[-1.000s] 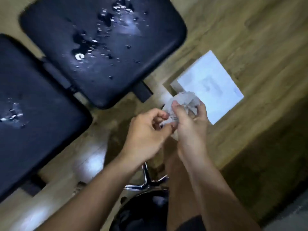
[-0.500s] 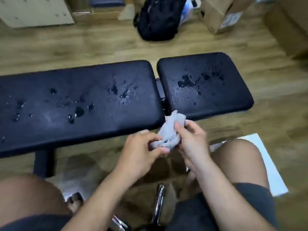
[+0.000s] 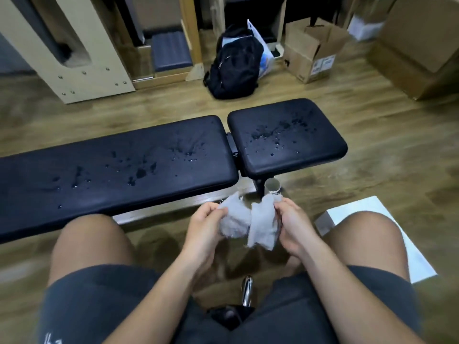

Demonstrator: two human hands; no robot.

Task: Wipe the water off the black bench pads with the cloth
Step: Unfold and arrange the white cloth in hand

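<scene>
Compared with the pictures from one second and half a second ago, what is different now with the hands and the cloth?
The left hand and right hand have moved apart, pulling the crumpled grey cloth open between them. Both still pinch it with their fingers. The long black bench pad and the short black bench pad stay wet, unwiped.
</scene>
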